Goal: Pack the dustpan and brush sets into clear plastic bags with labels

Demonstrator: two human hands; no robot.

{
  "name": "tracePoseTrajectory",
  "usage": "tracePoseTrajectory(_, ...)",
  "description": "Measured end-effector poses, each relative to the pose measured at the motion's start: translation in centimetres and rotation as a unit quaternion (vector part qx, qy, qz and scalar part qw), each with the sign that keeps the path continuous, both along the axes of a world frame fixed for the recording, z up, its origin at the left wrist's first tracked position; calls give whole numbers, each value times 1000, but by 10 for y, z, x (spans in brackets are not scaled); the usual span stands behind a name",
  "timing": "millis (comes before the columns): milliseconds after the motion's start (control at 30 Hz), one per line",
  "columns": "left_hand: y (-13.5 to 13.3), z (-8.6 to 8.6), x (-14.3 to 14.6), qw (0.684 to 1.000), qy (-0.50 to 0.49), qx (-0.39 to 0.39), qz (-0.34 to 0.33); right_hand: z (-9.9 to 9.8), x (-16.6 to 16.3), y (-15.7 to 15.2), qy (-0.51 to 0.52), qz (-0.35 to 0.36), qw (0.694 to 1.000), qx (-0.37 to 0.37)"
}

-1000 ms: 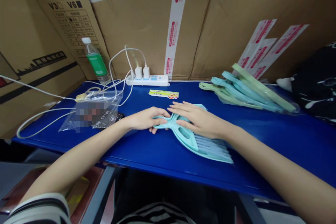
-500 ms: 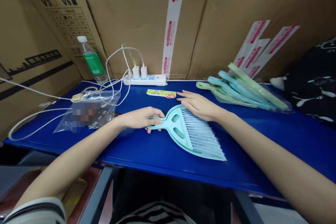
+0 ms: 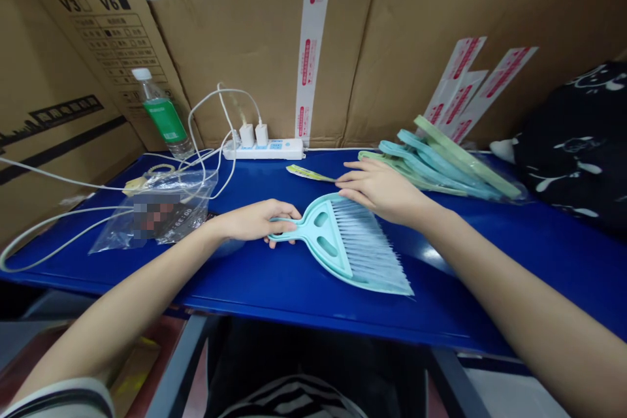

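Observation:
My left hand is closed around the handles of a light-blue hand brush nested in a matching dustpan. The set lies just over the blue tabletop, its pale bristles fanning to the right. Beyond it, my right hand has its fingertips on the right end of a small yellow-green paper label. That label is tipped up and shows almost edge-on. Fingers hide its held end. The right palm hovers by the upper edge of the bristles.
Bagged green and blue dustpan sets lie at the back right, beside a black patterned cloth. A power strip with white cables, a water bottle and a clear plastic bag are at the left. Cardboard walls the back.
The label has gone from lying flat with its print showing to tilted up at my right fingertips. My left hand keeps its hold on the brush and dustpan. The view has shifted slightly.

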State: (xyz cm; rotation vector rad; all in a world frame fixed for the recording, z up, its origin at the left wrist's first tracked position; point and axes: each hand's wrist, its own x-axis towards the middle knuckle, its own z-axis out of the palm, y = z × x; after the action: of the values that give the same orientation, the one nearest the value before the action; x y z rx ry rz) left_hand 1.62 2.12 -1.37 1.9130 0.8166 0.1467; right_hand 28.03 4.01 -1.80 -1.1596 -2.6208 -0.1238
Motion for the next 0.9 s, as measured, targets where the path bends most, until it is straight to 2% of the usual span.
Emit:
tracePoseTrajectory(133,0,1,0,1000,0,-8,4,19,1,-11,-18,-10,1000,21)
tracePoseTrajectory(233,0,1,1,1000,-1,-12,7,28,3,-19,-18,-41,999,1)
tracePoseTrajectory(367,1,1,1,1000,-3,-14,7,33,7,-27,36,-42,996,-68)
tracePoseTrajectory(567,0,2,1,1000,0,-15,1,43,9,-37,77,11,982,-175)
tracePoseTrajectory(767,1,1,1,1000,-9,-13,-7,49,7,-45,63,29,953,-294)
tracePoseTrajectory(900,2,1,1,1000,-9,-16,-7,49,7,-46,59,59,921,-379)
